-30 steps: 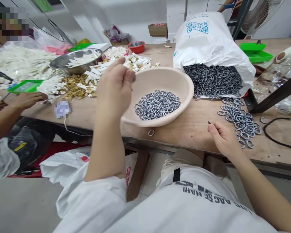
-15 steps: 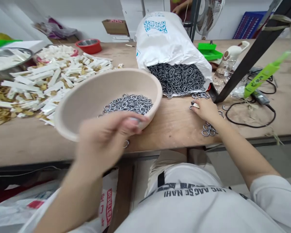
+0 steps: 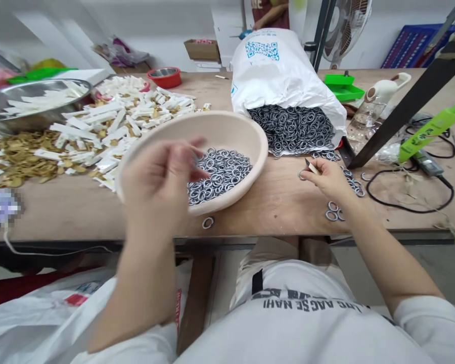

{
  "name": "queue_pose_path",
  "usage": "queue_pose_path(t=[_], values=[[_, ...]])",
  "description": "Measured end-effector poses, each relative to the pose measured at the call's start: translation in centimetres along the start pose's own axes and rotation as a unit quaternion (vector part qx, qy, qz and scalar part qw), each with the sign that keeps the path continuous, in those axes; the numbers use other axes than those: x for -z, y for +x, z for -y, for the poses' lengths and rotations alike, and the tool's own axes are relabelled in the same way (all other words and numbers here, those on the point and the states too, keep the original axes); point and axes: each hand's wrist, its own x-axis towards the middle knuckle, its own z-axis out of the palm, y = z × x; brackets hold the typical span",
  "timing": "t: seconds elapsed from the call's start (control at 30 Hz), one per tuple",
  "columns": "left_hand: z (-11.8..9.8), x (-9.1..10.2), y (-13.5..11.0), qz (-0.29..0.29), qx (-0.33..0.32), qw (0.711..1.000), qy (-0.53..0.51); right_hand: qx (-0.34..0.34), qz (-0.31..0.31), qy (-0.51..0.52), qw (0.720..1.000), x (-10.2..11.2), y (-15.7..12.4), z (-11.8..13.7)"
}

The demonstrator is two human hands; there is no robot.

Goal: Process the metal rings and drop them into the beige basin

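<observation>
My left hand, smeared by motion, is raised over the near left side of a beige bowl. Its thumb and fingers look apart, and I make out nothing held in them. Inside the bowl lies a heap of grey metal rings. My right hand pinches a small white piece with a dark pointed tip, perhaps a short blade. A single ring is at its fingertips. More loose rings lie beside and under that hand. One ring rests on the table before the bowl.
A white sack spills rings behind the bowl. White strips and tan pieces are heaped at left near a steel basin. A dark metal post, a cable and a green-yellow tool are at right. Another person stands behind.
My left hand has lifted from the bowl's near rim, and its fingers have spread. The dark tip of the piece in my right hand now shows. The whole view has shifted slightly.
</observation>
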Motion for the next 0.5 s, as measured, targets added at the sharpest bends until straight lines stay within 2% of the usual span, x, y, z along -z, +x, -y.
queue_pose_path(t=[0.07,0.1,0.2,0.27,0.37,0.5], values=[[-1.0,-3.3,-2.8,0.128,0.048,0.987,-0.085,0.018,-0.022,0.146,0.989,-1.2,-2.4,2.5],[-1.3,-5.2,-4.3,0.161,0.080,0.976,-0.124,0.021,-0.041,0.183,0.982,-1.9,-3.6,3.7],[-0.9,-10.3,-7.4,0.155,0.151,0.951,-0.220,0.021,-0.104,0.235,0.966,-3.5,-6.6,5.8],[-0.2,-12.6,-8.1,0.146,0.188,0.930,-0.281,0.019,-0.130,0.244,0.961,-4.3,-7.9,6.1],[0.7,-14.1,-8.2,0.163,0.216,0.907,-0.322,0.013,-0.133,0.247,0.960,-5.1,-8.9,5.7],[0.8,-14.2,-8.5,0.163,0.235,0.885,-0.367,0.027,-0.063,0.260,0.963,-5.1,-8.6,5.3]])
